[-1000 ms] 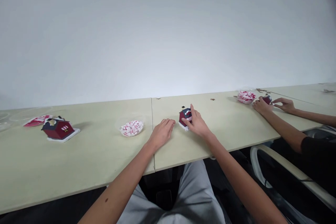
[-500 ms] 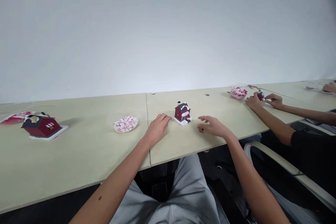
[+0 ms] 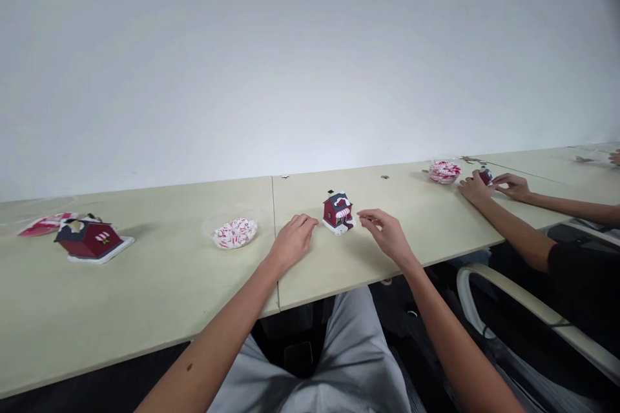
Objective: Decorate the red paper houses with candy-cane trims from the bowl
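Note:
A small dark red toy house (image 3: 331, 214) with a grey roof, white snow trim and a striped awning stands upright on its white base, between my hands. My left hand (image 3: 292, 242) rests on the table just left of it, fingers loosely bent and holding nothing visible. To the right of the house, my right hand (image 3: 386, 233) has its thumb and fingertips pinched together close to the base. Whatever sits in that pinch is too small to make out. A clear bowl of red-and-white pieces (image 3: 235, 233) stands left of my left hand.
Another red house (image 3: 92, 240) and a pink-and-white packet (image 3: 46, 224) are at the left. Small flat pieces (image 3: 285, 176) lie near the wall. At right, a co-worker's hands (image 3: 477, 186) hold a small house beside a bowl of red-and-white pieces (image 3: 444, 172).
My right hand has moved left, closer to the house, and its fingers have closed to a pinch. The small dark piece beneath it no longer shows. My left hand stays by the house.

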{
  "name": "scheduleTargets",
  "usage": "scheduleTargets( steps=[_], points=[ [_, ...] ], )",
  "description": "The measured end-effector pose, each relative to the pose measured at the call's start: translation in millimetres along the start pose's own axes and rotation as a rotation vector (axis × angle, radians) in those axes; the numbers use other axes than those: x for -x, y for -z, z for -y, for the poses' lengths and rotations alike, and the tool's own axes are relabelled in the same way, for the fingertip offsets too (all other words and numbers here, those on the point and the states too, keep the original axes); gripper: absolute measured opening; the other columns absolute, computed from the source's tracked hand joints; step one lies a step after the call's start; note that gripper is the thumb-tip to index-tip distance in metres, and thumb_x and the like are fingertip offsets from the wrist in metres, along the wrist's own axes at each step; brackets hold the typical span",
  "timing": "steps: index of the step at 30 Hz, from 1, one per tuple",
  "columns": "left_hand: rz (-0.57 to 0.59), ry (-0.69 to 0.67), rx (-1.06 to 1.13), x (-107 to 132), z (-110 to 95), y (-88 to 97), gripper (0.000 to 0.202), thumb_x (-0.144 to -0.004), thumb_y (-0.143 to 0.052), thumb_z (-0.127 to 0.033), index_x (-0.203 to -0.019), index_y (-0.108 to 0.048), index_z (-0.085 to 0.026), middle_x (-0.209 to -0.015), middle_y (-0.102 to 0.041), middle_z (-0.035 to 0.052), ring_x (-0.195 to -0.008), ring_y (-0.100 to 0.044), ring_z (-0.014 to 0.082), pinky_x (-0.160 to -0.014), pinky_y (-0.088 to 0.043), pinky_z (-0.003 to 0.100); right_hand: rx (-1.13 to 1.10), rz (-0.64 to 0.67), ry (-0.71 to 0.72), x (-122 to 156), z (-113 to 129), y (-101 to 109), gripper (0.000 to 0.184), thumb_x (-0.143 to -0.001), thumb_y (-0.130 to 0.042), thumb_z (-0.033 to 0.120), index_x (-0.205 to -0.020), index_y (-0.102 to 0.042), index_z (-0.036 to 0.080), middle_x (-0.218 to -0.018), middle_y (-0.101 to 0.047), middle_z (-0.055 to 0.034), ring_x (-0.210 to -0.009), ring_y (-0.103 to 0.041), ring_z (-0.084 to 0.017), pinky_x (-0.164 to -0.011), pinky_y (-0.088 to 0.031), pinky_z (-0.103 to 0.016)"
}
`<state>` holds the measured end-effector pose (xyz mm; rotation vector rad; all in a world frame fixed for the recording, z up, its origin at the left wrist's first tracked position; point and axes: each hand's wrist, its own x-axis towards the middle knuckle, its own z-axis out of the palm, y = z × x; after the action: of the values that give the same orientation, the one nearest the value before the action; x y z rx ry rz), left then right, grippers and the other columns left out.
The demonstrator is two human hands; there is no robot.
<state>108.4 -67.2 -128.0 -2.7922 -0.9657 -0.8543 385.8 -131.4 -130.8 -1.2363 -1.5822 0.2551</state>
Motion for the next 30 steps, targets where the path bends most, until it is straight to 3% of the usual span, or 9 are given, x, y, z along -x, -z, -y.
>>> scheduleTargets(
  steps=[3,8,12,21,30],
  points=[
    [-0.015,0.005,0.014,0.5,-0.3,0.7,0.032,-0.099,-0.04,-0.011,-0.122,-0.059,-0.024,-0.114,-0.063,0.0067,-0.107,-0.057,0.022,-0.092,-0.05,0.037,-0.204,-0.021,-0.02,-28.5,6.0,-10.2,0.037,-0.089,-0.064,0.047,-0.117,-0.068,0.025,-0.106,-0.074,-0.0082,-0.096,-0.071,-0.024,-0.089,-0.057,-0.041],
    [-0.018,0.015,0.022,1.3,-0.3,2.5,0.032,-0.1,-0.039,-0.011,-0.122,-0.059,-0.022,-0.114,-0.063,0.0074,-0.107,-0.056,0.0222,-0.092,-0.05,0.037,-0.294,-0.103,-0.053,-56.9,1.7,-22.4,0.031,-0.08,-0.075,0.05,-0.092,-0.073,0.021,-0.096,-0.075,-0.0074,-0.091,-0.07,-0.024,-0.087,-0.057,-0.041],
    [-0.004,0.017,0.015,1.0,-0.8,2.0,0.03,-0.101,-0.038,-0.014,-0.121,-0.06,-0.022,-0.113,-0.064,0.0077,-0.107,-0.057,0.0228,-0.091,-0.05,0.038,-0.29,-0.111,-0.041,-59.4,-6.1,-26.7,0.029,-0.078,-0.076,0.049,-0.088,-0.077,0.022,-0.101,-0.076,-0.008,-0.093,-0.07,-0.025,-0.08,-0.057,-0.039],
    [0.001,0.022,0.023,-0.1,-3.0,3.5,0.03,-0.102,-0.038,-0.015,-0.12,-0.061,-0.021,-0.113,-0.065,0.0083,-0.107,-0.058,0.0236,-0.093,-0.05,0.039,-0.301,-0.121,-0.051,-58.2,-11.1,-34.2,0.03,-0.08,-0.073,0.048,-0.095,-0.079,0.023,-0.105,-0.079,-0.0082,-0.095,-0.073,-0.026,-0.084,-0.059,-0.041],
    [0.004,0.017,0.021,0.6,-2.0,2.2,0.031,-0.1,-0.04,-0.014,-0.121,-0.061,-0.022,-0.113,-0.064,0.0082,-0.107,-0.057,0.0236,-0.094,-0.049,0.039,-0.304,-0.074,-0.003,-59.8,-8.4,-33.1,0.024,-0.082,-0.073,0.044,-0.096,-0.081,0.026,-0.121,-0.076,-0.0069,-0.121,-0.065,-0.028,-0.106,-0.051,-0.046]
  ],
)
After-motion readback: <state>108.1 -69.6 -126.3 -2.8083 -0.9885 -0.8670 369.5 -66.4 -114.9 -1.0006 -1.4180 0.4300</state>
